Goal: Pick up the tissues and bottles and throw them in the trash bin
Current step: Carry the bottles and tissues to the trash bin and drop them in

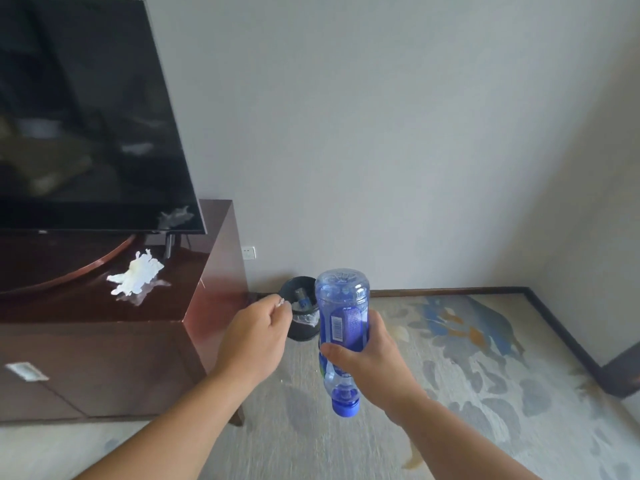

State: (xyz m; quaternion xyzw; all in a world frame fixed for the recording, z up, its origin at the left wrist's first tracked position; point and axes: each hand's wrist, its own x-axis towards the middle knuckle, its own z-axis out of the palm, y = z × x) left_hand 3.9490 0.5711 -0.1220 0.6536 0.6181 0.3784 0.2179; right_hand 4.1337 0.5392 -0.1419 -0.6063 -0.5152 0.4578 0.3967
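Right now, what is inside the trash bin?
Inside the trash bin: a small bottle with blue on it and something pale and crumpled. The held bottle in the right hand covers the bin's right side, the left hand its left rim; the bottom is hidden.

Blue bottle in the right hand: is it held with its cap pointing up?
No, the right hand grips the blue bottle upside down, with its blue cap pointing down towards the floor.

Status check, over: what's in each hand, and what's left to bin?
Left hand pinches a white tissue scrap. Right hand grips the blue bottle, cap down. Trash bin just ahead, path open. Crumpled tissue waits on the cabinet.
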